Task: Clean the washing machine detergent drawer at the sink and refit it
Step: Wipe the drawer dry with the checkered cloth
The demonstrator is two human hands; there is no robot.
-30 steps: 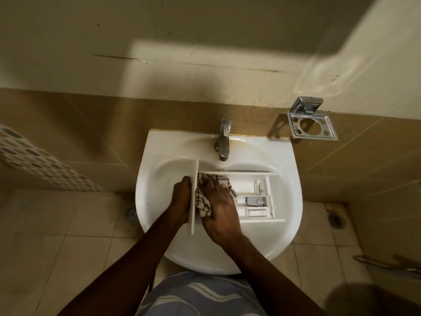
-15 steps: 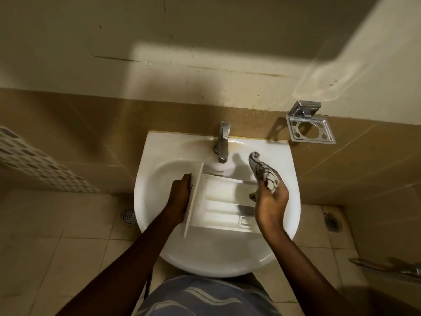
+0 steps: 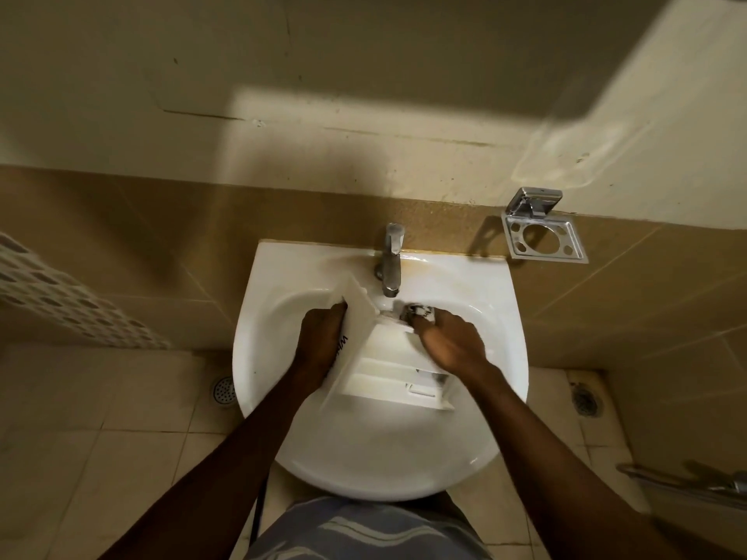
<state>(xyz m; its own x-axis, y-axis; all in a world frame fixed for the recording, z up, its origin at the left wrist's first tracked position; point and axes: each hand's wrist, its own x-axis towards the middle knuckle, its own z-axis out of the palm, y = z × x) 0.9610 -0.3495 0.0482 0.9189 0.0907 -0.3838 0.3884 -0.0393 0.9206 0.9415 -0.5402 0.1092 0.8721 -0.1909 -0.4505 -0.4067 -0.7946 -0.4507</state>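
Observation:
The white detergent drawer (image 3: 388, 377) lies tilted in the white sink (image 3: 283, 284), its underside turned up and its front panel at the left. My left hand (image 3: 319, 341) grips that front panel. My right hand (image 3: 448, 341) holds a checked cloth (image 3: 418, 312) and presses it against the drawer's far edge, just under the chrome tap (image 3: 391, 262). Most of the cloth is hidden under my fingers.
A chrome toothbrush holder (image 3: 543, 238) hangs on the tiled wall to the right of the sink. Floor drains (image 3: 223, 390) sit on the tiles at both sides. A metal rail (image 3: 687, 485) shows at the lower right.
The drawer was turned over from compartments-up to underside-up. My right hand lifted the cloth away to the right, then brought it down onto the drawer's far edge near the tap.

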